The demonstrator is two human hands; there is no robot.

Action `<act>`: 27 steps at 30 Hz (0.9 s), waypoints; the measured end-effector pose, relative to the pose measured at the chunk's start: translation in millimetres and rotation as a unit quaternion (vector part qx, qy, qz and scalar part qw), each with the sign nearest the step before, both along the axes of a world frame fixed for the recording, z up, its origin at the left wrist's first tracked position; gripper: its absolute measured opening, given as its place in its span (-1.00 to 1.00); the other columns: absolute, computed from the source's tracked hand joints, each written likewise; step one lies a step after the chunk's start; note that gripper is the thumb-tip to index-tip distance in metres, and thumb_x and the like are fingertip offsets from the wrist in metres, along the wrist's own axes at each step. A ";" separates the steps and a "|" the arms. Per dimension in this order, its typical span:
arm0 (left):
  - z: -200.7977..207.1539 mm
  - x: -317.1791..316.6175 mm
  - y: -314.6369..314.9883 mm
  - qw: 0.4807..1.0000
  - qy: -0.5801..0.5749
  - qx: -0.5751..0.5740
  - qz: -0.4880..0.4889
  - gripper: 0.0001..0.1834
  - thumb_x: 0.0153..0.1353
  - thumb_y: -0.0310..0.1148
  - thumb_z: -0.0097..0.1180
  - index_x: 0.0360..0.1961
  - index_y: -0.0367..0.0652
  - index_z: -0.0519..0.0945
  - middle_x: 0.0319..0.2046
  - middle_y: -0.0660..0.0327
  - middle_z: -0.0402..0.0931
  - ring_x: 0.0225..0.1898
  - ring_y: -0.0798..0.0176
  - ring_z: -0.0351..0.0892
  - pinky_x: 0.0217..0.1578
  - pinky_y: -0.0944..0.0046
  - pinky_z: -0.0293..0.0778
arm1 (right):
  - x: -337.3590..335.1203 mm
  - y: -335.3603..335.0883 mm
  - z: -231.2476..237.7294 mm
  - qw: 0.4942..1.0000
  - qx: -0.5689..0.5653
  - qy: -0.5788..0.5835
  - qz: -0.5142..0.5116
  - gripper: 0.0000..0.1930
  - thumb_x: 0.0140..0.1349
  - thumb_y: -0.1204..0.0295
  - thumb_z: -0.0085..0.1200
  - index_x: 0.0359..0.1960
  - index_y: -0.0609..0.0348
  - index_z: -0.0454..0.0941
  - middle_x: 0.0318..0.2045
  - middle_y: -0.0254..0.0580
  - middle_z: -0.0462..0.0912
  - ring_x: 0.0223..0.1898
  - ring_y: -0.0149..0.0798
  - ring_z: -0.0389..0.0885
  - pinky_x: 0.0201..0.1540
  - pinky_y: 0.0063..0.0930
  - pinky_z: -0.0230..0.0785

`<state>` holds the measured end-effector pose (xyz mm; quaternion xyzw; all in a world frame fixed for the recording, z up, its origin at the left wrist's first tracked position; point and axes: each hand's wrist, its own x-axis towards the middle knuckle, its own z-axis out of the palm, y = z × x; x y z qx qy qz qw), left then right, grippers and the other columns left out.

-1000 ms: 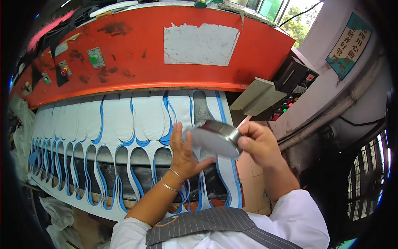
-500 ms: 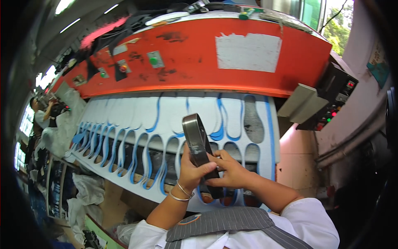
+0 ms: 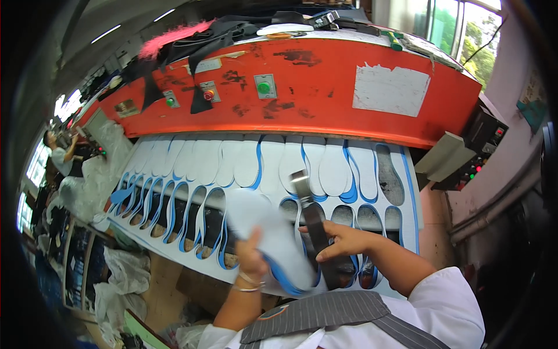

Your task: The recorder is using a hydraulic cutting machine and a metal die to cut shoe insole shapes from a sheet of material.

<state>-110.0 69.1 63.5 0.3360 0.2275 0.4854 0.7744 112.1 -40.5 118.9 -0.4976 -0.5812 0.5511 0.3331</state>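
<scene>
My left hand [image 3: 251, 256], a bangle at its wrist, grips a stack of sole-shaped white insoles [image 3: 267, 232] with blue edges. The stack is tilted and smeared by motion. In my right hand [image 3: 346, 239] is a dark steel cutting die [image 3: 314, 222], a sole-shaped band held on edge just right of the insoles. Both hands are over a layered white foam sheet [image 3: 411, 227] with blue edges. Its nearer row is mostly sole-shaped holes over a dark surface, and cut insole shapes [image 3: 247, 163] still sit along the far row.
An orange-red press beam [image 3: 325, 110] with buttons spans the far side, with dark cloth and tools on top. To the right is a black control box [image 3: 479, 145] with lights. Clear plastic bags [image 3: 125, 270] lie at the left, and another person [image 3: 64, 154] is farther back.
My left hand has let go of the cutting die, moved left and taken hold of the insole stack. The die stays in my right hand. The view has swung left.
</scene>
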 end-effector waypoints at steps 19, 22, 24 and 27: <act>22.4 3.5 145.7 0.982 -0.069 -0.143 -0.099 -0.66 0.26 -0.20 0.06 -0.06 -0.20 0.52 -0.18 0.13 0.61 -0.19 0.16 0.60 -0.12 0.16 0.53 | 225.9 104.0 -45.7 0.801 -0.146 0.007 -0.580 -0.45 0.04 0.25 0.30 -0.06 0.49 0.47 -0.17 0.23 0.60 -0.22 -0.02 0.66 -0.18 -0.20 0.54; 35.3 73.9 130.5 0.967 -0.087 -0.147 -0.190 -0.67 0.29 -0.23 0.03 -0.06 -0.25 0.50 -0.19 0.09 0.60 -0.19 0.11 0.61 -0.13 0.13 0.55 | 246.3 107.8 -49.4 0.803 -0.117 0.219 -0.541 -0.62 0.05 0.48 0.25 -0.11 0.44 0.50 -0.21 0.14 0.62 -0.25 -0.01 0.66 -0.16 -0.13 0.56; 51.9 134.9 115.8 0.944 -0.115 -0.159 -0.265 -0.64 0.30 -0.23 0.00 -0.01 -0.28 0.48 -0.12 0.05 0.58 -0.11 0.06 0.60 -0.06 0.07 0.53 | 272.5 102.1 -71.8 0.796 -0.106 0.260 -0.536 -0.68 0.05 0.60 0.21 -0.13 0.40 0.51 -0.23 0.07 0.63 -0.30 -0.01 0.67 -0.18 -0.09 0.57; 51.4 223.0 106.5 0.933 -0.104 -0.137 -0.317 -0.58 0.30 -0.23 0.00 0.06 -0.29 0.44 -0.06 0.01 0.55 -0.05 0.00 0.56 0.04 0.00 0.45 | 282.4 88.2 -104.4 0.789 0.010 0.406 -0.461 -0.60 0.06 0.67 0.13 0.00 0.36 0.45 -0.13 0.06 0.60 -0.14 -0.02 0.64 -0.05 -0.13 0.53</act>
